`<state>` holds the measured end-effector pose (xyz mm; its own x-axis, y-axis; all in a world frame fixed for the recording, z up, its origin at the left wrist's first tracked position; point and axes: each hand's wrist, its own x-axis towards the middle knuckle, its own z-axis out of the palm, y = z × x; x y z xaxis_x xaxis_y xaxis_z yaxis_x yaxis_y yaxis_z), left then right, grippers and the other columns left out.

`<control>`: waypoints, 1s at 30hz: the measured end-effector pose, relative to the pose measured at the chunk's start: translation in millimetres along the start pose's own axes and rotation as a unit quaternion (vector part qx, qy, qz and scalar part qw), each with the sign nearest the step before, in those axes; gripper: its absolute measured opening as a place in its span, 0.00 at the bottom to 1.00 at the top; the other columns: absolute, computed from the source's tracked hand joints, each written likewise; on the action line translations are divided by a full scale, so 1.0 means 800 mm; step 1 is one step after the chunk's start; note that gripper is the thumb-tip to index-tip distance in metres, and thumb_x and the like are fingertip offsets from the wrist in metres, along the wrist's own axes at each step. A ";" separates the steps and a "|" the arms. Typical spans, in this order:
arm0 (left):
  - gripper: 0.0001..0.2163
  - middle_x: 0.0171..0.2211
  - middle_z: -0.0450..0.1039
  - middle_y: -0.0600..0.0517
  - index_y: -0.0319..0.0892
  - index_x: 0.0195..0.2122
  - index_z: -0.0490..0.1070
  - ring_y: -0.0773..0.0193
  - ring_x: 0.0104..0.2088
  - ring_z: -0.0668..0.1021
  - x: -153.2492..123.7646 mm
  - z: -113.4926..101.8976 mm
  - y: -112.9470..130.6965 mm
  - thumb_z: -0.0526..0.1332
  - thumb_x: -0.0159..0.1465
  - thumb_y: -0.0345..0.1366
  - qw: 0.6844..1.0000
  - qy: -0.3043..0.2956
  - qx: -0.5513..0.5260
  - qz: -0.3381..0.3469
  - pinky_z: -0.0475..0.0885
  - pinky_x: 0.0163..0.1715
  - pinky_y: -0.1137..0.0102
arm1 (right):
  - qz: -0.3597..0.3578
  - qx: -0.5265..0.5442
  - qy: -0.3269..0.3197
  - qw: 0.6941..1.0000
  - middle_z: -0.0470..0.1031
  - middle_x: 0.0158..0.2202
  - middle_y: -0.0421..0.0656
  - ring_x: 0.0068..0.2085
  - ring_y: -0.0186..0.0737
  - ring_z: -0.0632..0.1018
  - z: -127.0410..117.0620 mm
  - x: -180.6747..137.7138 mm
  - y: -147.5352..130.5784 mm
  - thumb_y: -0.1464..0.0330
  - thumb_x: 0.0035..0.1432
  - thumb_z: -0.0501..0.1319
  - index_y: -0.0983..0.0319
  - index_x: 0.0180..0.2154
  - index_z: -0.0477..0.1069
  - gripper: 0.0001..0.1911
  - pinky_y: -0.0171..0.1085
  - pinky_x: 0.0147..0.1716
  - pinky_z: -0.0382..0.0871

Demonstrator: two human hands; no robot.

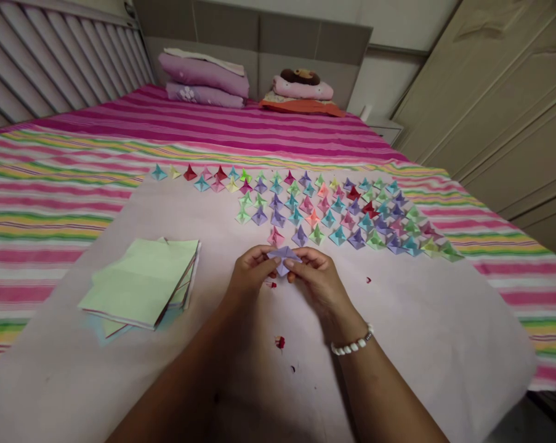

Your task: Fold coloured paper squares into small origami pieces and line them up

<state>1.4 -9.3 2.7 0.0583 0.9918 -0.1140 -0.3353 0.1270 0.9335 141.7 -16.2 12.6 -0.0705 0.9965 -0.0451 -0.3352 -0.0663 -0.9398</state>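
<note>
My left hand (pixel 250 274) and my right hand (pixel 315 278) meet over a pale cloth (pixel 420 320), both pinching a small folded lilac paper piece (pixel 283 258) between fingers and thumbs. A white bead bracelet (pixel 351 346) circles my right wrist. Just beyond my hands lie several small folded paper shapes (pixel 333 209) in pink, purple, green, blue and red, set out in rows that reach to the right. A stack of square paper sheets (pixel 143 283), pale green on top, lies to the left of my left hand.
The cloth covers a bed with a pink, yellow and green striped sheet (pixel 51 184). Purple pillows (pixel 204 80) and a folded pink pile (pixel 300 92) sit at the headboard. A wardrobe (pixel 499 104) stands to the right. Small red spots (pixel 280 342) mark the cloth.
</note>
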 end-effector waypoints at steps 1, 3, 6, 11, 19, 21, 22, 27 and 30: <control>0.09 0.19 0.70 0.57 0.40 0.30 0.75 0.71 0.21 0.70 0.000 0.000 0.001 0.68 0.48 0.35 1.000 -0.003 -0.009 0.000 0.65 0.24 0.75 | -0.004 0.001 -0.005 1.000 0.75 0.18 0.37 0.20 0.31 0.72 0.000 0.000 0.000 0.68 0.39 0.72 0.60 0.29 0.78 0.10 0.32 0.23 0.65; 0.08 0.21 0.70 0.56 0.40 0.29 0.75 0.71 0.22 0.70 0.000 0.000 0.001 0.67 0.48 0.34 0.999 -0.012 -0.034 0.000 0.65 0.24 0.75 | -0.010 0.008 -0.015 1.000 0.74 0.18 0.36 0.20 0.32 0.72 0.000 -0.001 0.000 0.69 0.41 0.71 0.60 0.30 0.78 0.09 0.33 0.24 0.66; 0.06 0.22 0.71 0.54 0.39 0.28 0.75 0.69 0.23 0.71 0.000 0.000 0.001 0.65 0.48 0.33 0.997 -0.028 -0.075 -0.009 0.65 0.24 0.74 | -0.013 0.016 -0.031 0.999 0.75 0.19 0.37 0.22 0.32 0.74 -0.002 -0.002 0.000 0.70 0.43 0.70 0.59 0.30 0.79 0.07 0.34 0.26 0.68; 0.05 0.20 0.70 0.53 0.38 0.27 0.73 0.66 0.24 0.73 -0.001 0.002 0.004 0.63 0.48 0.32 0.992 -0.037 -0.112 -0.033 0.67 0.25 0.71 | -0.034 -0.024 -0.051 0.998 0.76 0.21 0.38 0.23 0.33 0.75 -0.005 -0.004 0.003 0.70 0.46 0.67 0.60 0.31 0.78 0.06 0.34 0.28 0.69; 0.13 0.23 0.73 0.52 0.37 0.28 0.74 0.68 0.24 0.74 -0.001 0.004 0.007 0.71 0.47 0.40 0.997 0.013 -0.075 -0.030 0.68 0.27 0.72 | -0.081 -0.095 0.007 0.992 0.74 0.18 0.35 0.21 0.33 0.75 -0.003 -0.005 0.001 0.73 0.43 0.66 0.60 0.29 0.76 0.07 0.31 0.23 0.66; 0.16 0.27 0.75 0.51 0.37 0.32 0.74 0.66 0.28 0.76 0.000 0.003 0.005 0.69 0.50 0.46 0.995 0.013 -0.094 -0.022 0.69 0.30 0.70 | -0.086 -0.092 0.025 0.992 0.73 0.17 0.35 0.21 0.32 0.74 -0.003 -0.004 0.001 0.72 0.43 0.66 0.61 0.28 0.76 0.06 0.31 0.23 0.65; 0.18 0.29 0.75 0.50 0.37 0.34 0.74 0.65 0.29 0.76 0.000 0.003 0.003 0.67 0.52 0.49 0.995 0.009 -0.101 -0.021 0.69 0.31 0.69 | -0.086 -0.088 0.032 0.992 0.73 0.17 0.35 0.21 0.32 0.74 -0.003 -0.003 0.001 0.72 0.43 0.66 0.61 0.28 0.76 0.05 0.31 0.23 0.65; 0.18 0.30 0.75 0.50 0.38 0.42 0.75 0.65 0.31 0.76 -0.001 0.002 0.002 0.68 0.52 0.40 0.995 -0.048 -0.082 -0.024 0.68 0.33 0.70 | -0.074 -0.034 0.062 0.995 0.74 0.19 0.35 0.21 0.31 0.74 -0.005 0.002 0.005 0.71 0.42 0.67 0.60 0.27 0.75 0.05 0.32 0.25 0.67; 0.15 0.32 0.75 0.49 0.38 0.40 0.76 0.64 0.33 0.76 -0.001 0.001 0.006 0.66 0.52 0.38 0.990 -0.050 -0.127 -0.046 0.68 0.33 0.70 | -0.059 -0.006 0.071 0.996 0.74 0.19 0.35 0.21 0.31 0.74 -0.006 0.003 0.005 0.72 0.41 0.67 0.60 0.27 0.75 0.06 0.32 0.25 0.67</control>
<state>0.9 -9.6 7.7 0.1874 0.9709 -0.1490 -0.5483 0.2292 0.8043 144.6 -13.7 7.4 0.1017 0.9946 0.0186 -0.3224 0.0507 -0.9452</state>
